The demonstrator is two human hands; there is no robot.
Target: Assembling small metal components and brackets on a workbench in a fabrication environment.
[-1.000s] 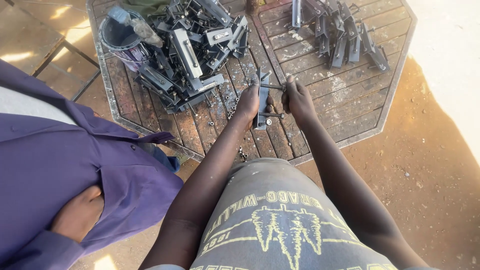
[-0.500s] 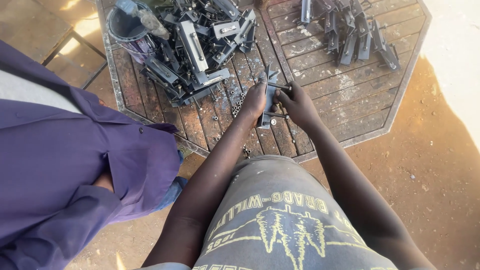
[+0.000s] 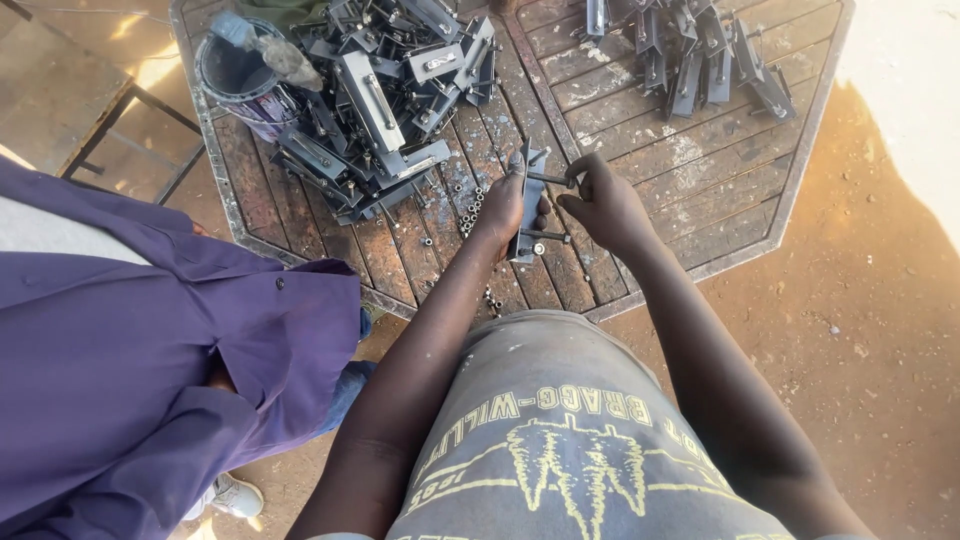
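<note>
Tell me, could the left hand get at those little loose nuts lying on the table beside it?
Probably yes. The left hand holds a metal bracket, but the small nuts lie right beside it on the wooden table, with nothing between.

Dark metal bracket [image 3: 528, 205], upright on wooden table, probably bolted.
</note>
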